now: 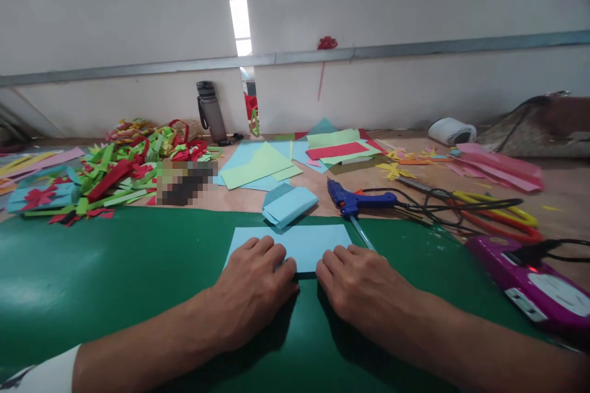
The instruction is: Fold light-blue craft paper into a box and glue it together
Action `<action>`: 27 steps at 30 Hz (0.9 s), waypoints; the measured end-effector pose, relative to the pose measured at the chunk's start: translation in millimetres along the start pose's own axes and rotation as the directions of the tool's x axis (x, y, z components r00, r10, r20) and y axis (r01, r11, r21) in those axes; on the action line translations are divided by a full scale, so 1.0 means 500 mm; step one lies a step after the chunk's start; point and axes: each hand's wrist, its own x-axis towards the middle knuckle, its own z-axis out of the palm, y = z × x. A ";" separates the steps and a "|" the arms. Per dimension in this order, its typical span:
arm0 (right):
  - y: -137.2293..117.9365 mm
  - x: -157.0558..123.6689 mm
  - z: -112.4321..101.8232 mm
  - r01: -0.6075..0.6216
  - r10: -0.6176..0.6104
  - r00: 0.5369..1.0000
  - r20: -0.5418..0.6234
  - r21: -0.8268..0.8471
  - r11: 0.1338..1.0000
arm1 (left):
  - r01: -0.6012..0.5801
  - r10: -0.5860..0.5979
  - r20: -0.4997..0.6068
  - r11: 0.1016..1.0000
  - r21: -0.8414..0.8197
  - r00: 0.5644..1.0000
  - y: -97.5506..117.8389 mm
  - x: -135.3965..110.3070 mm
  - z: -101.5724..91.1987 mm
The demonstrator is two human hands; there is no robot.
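Note:
A light blue sheet of paper lies on the green mat, its near edge lifted slightly above a dark shadow. My left hand is closed over its near left part, fingers curled and thumb at the near edge. Closed on the near right part is my right hand, its fingers curled over the paper. Both hands' fingertips are partly hidden. Just beyond the sheet rests a folded light blue paper piece. A blue glue gun with a clear glue stick lies beyond my right hand.
Scissors with yellow and orange handles and a purple power strip are at right, with black cords. Colored paper strips heap at left. Loose sheets lie at the back, near a bottle. The green mat covers the front.

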 end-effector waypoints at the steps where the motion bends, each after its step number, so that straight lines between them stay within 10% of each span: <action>1: 0.002 0.000 -0.001 -0.012 0.012 1.000 -0.013 0.029 1.000 | -0.025 0.025 -0.012 1.000 0.006 1.000 -0.001 -0.001 0.001; 12: 0.000 0.024 0.021 -0.145 0.185 0.980 -0.069 0.383 0.912 | 0.013 -0.020 -0.118 0.998 -0.065 0.993 0.002 -0.012 0.007; 20: 0.028 0.027 -0.006 -0.362 0.258 0.930 0.263 0.525 0.770 | 0.235 -0.231 0.057 0.892 -0.387 0.971 -0.029 -0.031 -0.012; 27: 0.039 0.031 -0.008 -0.398 0.270 0.915 0.301 0.554 0.731 | 0.438 -0.365 0.244 0.699 -0.566 0.898 -0.072 -0.057 -0.031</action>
